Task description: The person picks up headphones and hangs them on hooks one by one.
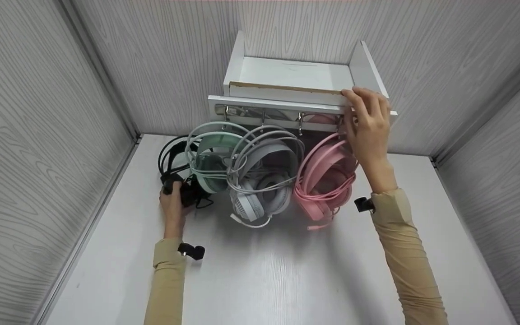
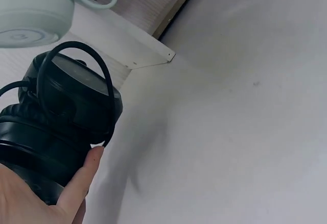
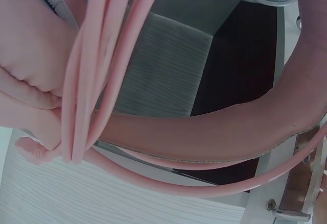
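Observation:
My left hand (image 1: 173, 207) grips the earcups of a black headset (image 2: 51, 127), low at the left; its headband leans up beside a mint-green headset (image 1: 217, 143). In the left wrist view my thumb or finger lies along an earcup, under a looped black cable. My right hand (image 1: 369, 128) holds the right end of the white shelf's front (image 1: 282, 95), fingers over the top edge and thumb below by the last hook. Just under it hangs a pink headset (image 1: 321, 176), its cable wrapped round it. A grey-white headset (image 1: 264, 180) hangs in the middle.
Below the shelf runs a rail with several metal hooks (image 1: 300, 122). The headsets hang close together, and their looped cables overlap. Wood-grain panels (image 1: 151, 54) enclose the white tabletop (image 1: 264, 280) at the back and both sides.

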Demonstrator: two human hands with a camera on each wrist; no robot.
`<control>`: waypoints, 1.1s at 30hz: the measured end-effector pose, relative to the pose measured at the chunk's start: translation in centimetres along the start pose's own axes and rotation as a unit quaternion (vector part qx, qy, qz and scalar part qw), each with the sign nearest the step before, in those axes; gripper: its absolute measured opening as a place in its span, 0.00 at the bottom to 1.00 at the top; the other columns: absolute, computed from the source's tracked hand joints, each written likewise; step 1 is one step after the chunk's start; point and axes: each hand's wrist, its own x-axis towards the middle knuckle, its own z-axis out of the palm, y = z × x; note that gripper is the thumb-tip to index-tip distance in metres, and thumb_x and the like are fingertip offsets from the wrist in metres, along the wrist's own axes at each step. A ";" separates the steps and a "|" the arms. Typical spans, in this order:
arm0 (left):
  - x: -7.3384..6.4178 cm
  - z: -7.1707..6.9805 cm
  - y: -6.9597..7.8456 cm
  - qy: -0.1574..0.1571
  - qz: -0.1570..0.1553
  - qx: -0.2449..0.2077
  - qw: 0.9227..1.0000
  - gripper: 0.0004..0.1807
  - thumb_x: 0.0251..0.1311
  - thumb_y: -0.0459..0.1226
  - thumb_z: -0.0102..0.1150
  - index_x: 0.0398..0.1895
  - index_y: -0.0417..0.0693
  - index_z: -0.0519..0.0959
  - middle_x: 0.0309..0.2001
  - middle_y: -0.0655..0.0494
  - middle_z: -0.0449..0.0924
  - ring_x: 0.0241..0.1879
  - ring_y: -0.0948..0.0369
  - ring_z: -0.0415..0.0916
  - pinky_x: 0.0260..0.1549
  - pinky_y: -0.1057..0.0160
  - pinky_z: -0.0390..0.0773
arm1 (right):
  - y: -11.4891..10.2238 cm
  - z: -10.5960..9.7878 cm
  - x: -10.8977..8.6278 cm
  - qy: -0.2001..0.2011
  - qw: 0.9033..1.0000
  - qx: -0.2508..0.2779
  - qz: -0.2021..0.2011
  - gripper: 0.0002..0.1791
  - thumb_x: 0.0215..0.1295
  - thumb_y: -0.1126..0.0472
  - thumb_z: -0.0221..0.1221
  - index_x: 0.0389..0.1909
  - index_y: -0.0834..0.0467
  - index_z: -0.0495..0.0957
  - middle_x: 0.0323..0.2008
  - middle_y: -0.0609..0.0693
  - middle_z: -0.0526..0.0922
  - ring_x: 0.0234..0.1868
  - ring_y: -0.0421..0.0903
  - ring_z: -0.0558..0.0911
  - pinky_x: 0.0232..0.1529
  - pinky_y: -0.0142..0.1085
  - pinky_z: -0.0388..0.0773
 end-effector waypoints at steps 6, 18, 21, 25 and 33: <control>-0.6 -1.5 0.3 0.016 0.005 -0.028 0.999 0.47 0.69 0.50 0.50 0.82 0.47 0.37 0.78 0.45 0.48 0.74 0.55 0.53 0.72 0.60 0.57 | 0.0 0.1 0.1 0.000 1.000 0.001 -0.003 0.15 0.74 0.62 0.58 0.58 0.53 0.81 0.56 0.56 0.80 0.59 0.58 0.74 0.66 0.49 0.64; -1.9 -3.8 1.5 0.052 0.058 -0.049 0.996 0.47 0.68 0.42 0.54 0.81 0.52 0.38 0.78 0.46 0.46 0.75 0.53 0.54 0.72 0.61 0.57 | 0.0 0.4 0.3 -0.007 1.000 0.003 -0.005 0.17 0.73 0.64 0.57 0.60 0.52 0.80 0.57 0.57 0.79 0.60 0.57 0.74 0.68 0.49 0.62; -2.4 -4.2 1.7 0.059 0.075 -0.049 0.994 0.46 0.68 0.39 0.56 0.81 0.53 0.40 0.79 0.47 0.47 0.74 0.52 0.57 0.70 0.61 0.61 | 0.0 0.5 0.4 -0.004 1.000 0.000 -0.007 0.17 0.73 0.64 0.57 0.60 0.52 0.80 0.57 0.57 0.79 0.60 0.57 0.74 0.67 0.50 0.63; -3.2 -4.9 2.0 0.065 0.093 -0.025 0.993 0.45 0.67 0.37 0.57 0.81 0.54 0.42 0.79 0.46 0.45 0.74 0.51 0.56 0.70 0.58 0.61 | 0.0 0.5 0.4 -0.003 1.000 -0.005 -0.004 0.17 0.72 0.65 0.57 0.59 0.52 0.80 0.57 0.57 0.79 0.60 0.58 0.74 0.66 0.50 0.64; -4.3 -6.1 1.9 0.076 0.114 -0.006 0.991 0.46 0.66 0.36 0.58 0.81 0.58 0.44 0.80 0.49 0.44 0.76 0.54 0.50 0.72 0.54 0.59 | -0.1 0.4 0.5 -0.005 1.000 -0.001 -0.002 0.16 0.73 0.63 0.57 0.59 0.52 0.80 0.57 0.56 0.80 0.60 0.58 0.73 0.66 0.50 0.64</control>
